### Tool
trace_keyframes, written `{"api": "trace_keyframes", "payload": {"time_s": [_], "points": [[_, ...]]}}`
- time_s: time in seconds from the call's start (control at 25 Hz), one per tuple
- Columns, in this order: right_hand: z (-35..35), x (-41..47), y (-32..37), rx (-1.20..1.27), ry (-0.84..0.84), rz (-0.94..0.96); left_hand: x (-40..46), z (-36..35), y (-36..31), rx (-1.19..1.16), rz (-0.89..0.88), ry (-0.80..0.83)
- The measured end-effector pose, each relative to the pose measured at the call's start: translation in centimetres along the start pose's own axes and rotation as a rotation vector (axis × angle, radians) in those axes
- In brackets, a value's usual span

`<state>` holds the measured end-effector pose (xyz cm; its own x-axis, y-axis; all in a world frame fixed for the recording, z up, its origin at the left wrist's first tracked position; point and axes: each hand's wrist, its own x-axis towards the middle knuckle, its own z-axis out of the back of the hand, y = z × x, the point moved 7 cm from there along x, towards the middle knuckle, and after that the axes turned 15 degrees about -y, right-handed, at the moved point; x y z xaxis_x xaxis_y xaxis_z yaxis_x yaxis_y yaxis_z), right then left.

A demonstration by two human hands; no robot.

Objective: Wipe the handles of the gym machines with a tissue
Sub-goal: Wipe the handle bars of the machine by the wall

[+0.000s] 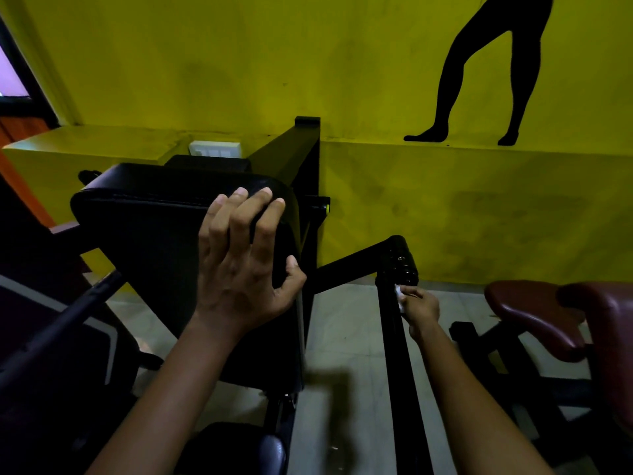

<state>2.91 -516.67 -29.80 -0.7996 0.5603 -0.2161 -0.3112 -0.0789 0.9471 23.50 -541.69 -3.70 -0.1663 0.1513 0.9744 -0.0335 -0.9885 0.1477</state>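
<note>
The small, crumpled white tissue [399, 296] is pinched in the right grip [420, 308] against the black machine handle [394, 323], while the left grip [245, 258], at 9 o'clock, clasps the black pad [154, 228].

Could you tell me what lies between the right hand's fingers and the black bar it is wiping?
In the head view, a white tissue sits between the right hand and the black bar.
</note>
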Motion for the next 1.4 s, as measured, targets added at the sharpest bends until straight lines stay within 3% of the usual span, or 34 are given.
{"api": "trace_keyframes", "payload": {"time_s": [0.44, 0.68, 0.88, 1.04, 1.4], "points": [[3.9, -4.8, -3.2, 0.233, 0.232, -0.312, 0.0, 0.2, -0.1, -0.002, 0.011, 0.049], [7.6, -8.2, -4.6, 0.277, 0.312, -0.355, 0.0, 0.2, -0.1, 0.005, 0.006, 0.119], [10.9, -10.1, -4.2, 0.101, 0.348, -0.230, 0.2, 0.5, -0.1, -0.002, -0.004, 0.182], [13.7, -12.4, -3.0, -0.115, 0.492, -0.143, 0.2, 0.5, -0.1, 0.007, -0.019, 0.227], [17.9, -18.1, -1.3, -0.469, 0.771, -0.170, 0.3, 1.0, -0.2, -0.025, -0.039, 0.289]]}}
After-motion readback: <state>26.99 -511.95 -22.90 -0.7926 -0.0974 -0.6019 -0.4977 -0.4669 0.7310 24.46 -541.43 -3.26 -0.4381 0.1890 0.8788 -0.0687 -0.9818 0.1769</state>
